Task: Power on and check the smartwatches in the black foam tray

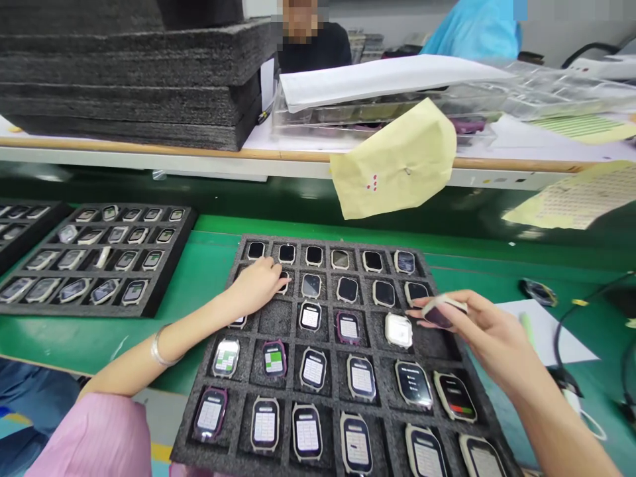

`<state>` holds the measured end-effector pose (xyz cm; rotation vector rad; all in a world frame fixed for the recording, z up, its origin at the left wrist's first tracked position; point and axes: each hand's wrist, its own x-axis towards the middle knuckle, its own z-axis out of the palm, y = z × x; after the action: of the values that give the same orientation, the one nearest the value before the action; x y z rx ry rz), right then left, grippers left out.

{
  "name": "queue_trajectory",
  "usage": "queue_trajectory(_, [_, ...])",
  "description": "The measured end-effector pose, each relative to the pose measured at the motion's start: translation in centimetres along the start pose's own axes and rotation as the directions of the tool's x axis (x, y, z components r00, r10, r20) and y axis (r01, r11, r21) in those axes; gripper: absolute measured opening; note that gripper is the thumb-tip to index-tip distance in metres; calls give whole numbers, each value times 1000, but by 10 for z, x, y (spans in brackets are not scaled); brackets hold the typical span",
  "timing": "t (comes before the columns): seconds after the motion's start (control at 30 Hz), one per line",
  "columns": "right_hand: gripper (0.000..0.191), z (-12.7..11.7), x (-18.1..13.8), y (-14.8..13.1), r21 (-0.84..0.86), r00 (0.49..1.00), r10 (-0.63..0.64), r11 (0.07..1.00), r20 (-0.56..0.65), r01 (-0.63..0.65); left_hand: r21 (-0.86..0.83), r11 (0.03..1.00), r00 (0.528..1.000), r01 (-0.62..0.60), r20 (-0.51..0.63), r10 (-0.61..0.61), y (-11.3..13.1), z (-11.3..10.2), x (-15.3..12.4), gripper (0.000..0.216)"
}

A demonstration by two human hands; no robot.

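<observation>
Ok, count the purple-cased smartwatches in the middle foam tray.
3: front-left corner smartwatch, second-from-left smartwatch one row back, and fourth-column smartwatch in the middle row. The left hand may hide another.

You could make out no legible word, brand or number. Around twelve o'clock from you, several lit watch screens (313,370) in the foam tray (275,320) bore lines and grids too small for you to read. At one o'clock, a yellow sheet (397,159) carried small red marks (375,183); at two, a second yellow sheet (579,197) bore unreadable rows of writing.
</observation>
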<state>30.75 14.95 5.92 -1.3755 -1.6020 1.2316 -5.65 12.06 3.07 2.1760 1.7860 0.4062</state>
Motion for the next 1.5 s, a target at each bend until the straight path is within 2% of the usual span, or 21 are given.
queue_trajectory(0.1, [31, 19, 10, -21, 186, 998, 53, 981, -16, -49, -98, 995, 1000, 19, -2, -19, 6, 12, 9, 13])
queue_trajectory(0.17, [30, 29, 18, -29, 246, 998, 53, 967, 34, -60, -199, 980, 1000, 25, 5, -25, 3, 16, 10, 16])
queue_trajectory(0.27, [35, 39, 29, -34, 374, 976, 16, 922, 217, -98, -385, 922, 999, 32, 7, -32, 0, 13, 10, 27])
queue_trajectory(0.37, [44, 48, 35, -36, 510, 918, -63, 846, 392, -160, -566, 824, 1000, 19, -8, -28, 6, 4, 10, 32])
queue_trajectory(0.43, [44, 54, 36, -37, 551, 891, -108, 817, 440, -173, -763, 644, 998, 55, 38, -40, 15, -2, 10, 35])
queue_trajectory(0.5, [40, 58, 36, -38, 563, 880, -138, 810, 455, -164, -931, 341, 991, 132, 119, -59, 26, -7, 11, 35])
queue_trajectory(0.53, [37, 60, 36, -37, 566, 877, -148, 809, 458, -160, -967, 191, 985, 167, 157, -65, 30, -9, 11, 38])
queue_trajectory(0.57, [35, 61, 36, -37, 568, 874, -154, 808, 460, -156, -978, 84, 980, 190, 185, -69, 35, -10, 11, 42])
queue_trajectory(0.6, [33, 61, 36, -37, 571, 872, -160, 806, 463, -156, -980, 37, 978, 196, 193, -73, 39, -11, 10, 46])
queue_trajectory(0.67, [33, 62, 36, -36, 580, 866, -168, 799, 470, -160, -981, 13, 978, 192, 190, -83, 45, -12, 9, 47])
queue_trajectory(0.77, [35, 64, 36, -33, 598, 852, -184, 783, 490, -174, -977, 48, 975, 206, 201, -93, 51, -10, 5, 44])
queue_trajectory(0.83, [36, 66, 35, -31, 611, 842, -190, 768, 505, -193, -969, 110, 974, 220, 212, -75, 53, -8, 2, 48])
queue_trajectory(1.1, [37, 72, 26, -21, 605, 818, -109, 728, 566, -322, -811, 552, 980, 193, 191, -62, 52, -6, -7, 39])
queue_trajectory(1.23, [34, 72, 21, -23, 624, 810, -123, 707, 573, -334, -713, 698, 998, 70, 53, -45, 54, -6, -11, 41])
queue_trajectory(1.37, [32, 75, 18, -23, 618, 818, -101, 709, 567, -340, -606, 795, 999, -25, -44, -2, 56, -4, -13, 48])
queue_trajectory(1.5, [32, 74, 19, -21, 580, 828, -71, 748, 556, -324, -577, 814, 997, -64, -75, 26, 56, -3, -13, 49])
